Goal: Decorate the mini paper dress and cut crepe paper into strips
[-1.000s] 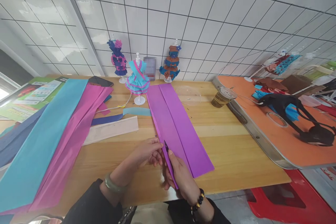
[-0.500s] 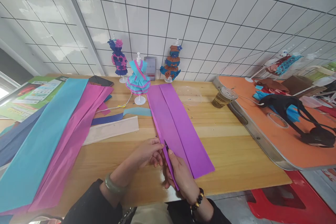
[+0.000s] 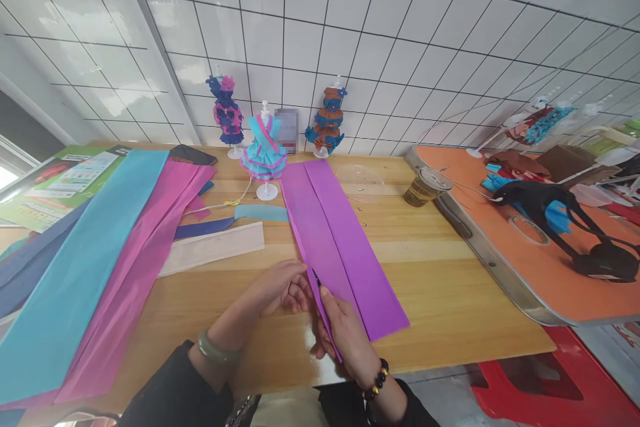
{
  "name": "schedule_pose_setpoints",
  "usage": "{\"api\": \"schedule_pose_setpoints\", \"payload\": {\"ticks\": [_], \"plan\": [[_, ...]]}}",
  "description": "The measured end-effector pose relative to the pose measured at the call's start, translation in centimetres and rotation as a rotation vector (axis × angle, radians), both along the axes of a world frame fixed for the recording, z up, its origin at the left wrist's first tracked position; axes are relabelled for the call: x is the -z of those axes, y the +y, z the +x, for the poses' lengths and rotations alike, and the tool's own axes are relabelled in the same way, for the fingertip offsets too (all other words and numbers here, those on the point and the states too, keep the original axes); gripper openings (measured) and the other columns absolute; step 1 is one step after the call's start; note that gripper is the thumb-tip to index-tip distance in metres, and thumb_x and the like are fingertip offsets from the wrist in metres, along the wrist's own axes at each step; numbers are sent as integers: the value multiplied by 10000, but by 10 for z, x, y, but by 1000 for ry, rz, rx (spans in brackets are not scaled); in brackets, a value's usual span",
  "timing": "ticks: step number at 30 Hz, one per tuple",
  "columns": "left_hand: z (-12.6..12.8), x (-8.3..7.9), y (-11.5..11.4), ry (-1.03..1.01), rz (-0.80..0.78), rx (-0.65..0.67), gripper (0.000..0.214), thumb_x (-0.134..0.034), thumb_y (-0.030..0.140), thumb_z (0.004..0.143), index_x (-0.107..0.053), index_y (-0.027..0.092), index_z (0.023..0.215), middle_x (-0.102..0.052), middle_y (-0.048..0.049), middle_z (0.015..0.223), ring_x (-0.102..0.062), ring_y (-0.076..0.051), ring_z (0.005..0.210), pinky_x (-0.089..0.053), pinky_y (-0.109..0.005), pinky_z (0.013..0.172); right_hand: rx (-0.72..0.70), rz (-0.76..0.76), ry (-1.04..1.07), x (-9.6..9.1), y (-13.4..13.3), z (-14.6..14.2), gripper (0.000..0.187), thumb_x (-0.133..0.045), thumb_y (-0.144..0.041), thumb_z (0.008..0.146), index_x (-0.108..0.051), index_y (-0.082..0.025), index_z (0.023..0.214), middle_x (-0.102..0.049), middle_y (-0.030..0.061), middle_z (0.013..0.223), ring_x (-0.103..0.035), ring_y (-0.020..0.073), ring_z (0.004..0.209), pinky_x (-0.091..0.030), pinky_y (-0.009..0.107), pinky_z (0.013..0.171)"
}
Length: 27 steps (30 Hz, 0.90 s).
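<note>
A long purple sheet of crepe paper [image 3: 327, 227] with a lengthwise fold lies on the wooden table, its near left edge lifted. My left hand [image 3: 285, 287] pinches that edge with thumb and forefinger, the other fingers curled below. Just to the right, my right hand [image 3: 347, 330] is closed around a pair of scissors [image 3: 317, 277]. Only their dark blades show, lying along the paper's left edge; the handles are hidden in my palm. Some of my right fingers are under the lifted paper edge.
Blue [image 3: 95, 247] and pink crepe sheets [image 3: 145, 260] lie at left, near a white strip [image 3: 213, 248]. Miniature dress stands [image 3: 265, 150] line the wall. A lidded cup [image 3: 425, 185] stands by the orange table [image 3: 480, 247], which holds a black bag [image 3: 565, 213]. A red stool [image 3: 575, 373] is below.
My left hand has shifted slightly up and left along the paper's edge. The right hand and scissors stay almost in place.
</note>
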<state>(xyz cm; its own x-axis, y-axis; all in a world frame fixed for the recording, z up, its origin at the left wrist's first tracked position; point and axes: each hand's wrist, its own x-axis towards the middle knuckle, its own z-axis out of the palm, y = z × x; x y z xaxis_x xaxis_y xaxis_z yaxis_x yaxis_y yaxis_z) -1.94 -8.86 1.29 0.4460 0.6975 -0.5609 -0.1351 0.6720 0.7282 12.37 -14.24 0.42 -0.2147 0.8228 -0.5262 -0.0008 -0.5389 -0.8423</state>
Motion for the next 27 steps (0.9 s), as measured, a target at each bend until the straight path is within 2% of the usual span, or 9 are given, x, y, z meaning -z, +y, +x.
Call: {"api": "schedule_pose_setpoints", "payload": {"ticks": [4, 9, 15, 19, 27], "plan": [[0, -2, 4, 28, -20, -18, 358, -497, 487, 731, -493, 129, 753, -616, -35, 580, -567, -114, 394, -354, -168, 322, -4, -11, 6, 1, 0, 0, 531, -390, -689, 749, -404, -191, 568, -306, -116, 279, -255, 33, 203, -411, 197, 281], [4, -2, 4, 33, 33, -28, 314, -554, 442, 728, -456, 157, 818, -620, -20, 578, -578, -117, 403, -351, -154, 330, -2, -18, 46, 3, 0, 0, 527, -393, -679, 759, -440, -180, 596, -319, -117, 284, -247, 31, 207, -413, 203, 278], [6, -1, 2, 54, 65, -25, 316, -551, 454, 735, -427, 167, 779, -605, -4, 560, -567, -108, 393, -348, -149, 323, -1, -57, 83, -3, 3, 2, 540, -377, -689, 757, -439, -177, 594, -328, -112, 293, -256, 32, 212, -411, 204, 272], [5, 2, 2, 43, 72, -23, 327, -553, 466, 728, -428, 168, 778, -598, 0, 561, -570, -112, 395, -353, -148, 312, -24, -48, 54, -3, 8, 1, 531, -372, -679, 767, -446, -176, 612, -342, -109, 298, -284, 41, 211, -432, 220, 287], [4, 9, 2, 30, 75, -16, 343, -572, 477, 713, -423, 176, 781, -579, 16, 540, -571, -118, 392, -366, -151, 303, -27, -39, -47, -5, 13, -2, 563, -342, -677, 780, -461, -172, 563, -329, -89, 295, -352, 68, 215, -397, 204, 271]]}}
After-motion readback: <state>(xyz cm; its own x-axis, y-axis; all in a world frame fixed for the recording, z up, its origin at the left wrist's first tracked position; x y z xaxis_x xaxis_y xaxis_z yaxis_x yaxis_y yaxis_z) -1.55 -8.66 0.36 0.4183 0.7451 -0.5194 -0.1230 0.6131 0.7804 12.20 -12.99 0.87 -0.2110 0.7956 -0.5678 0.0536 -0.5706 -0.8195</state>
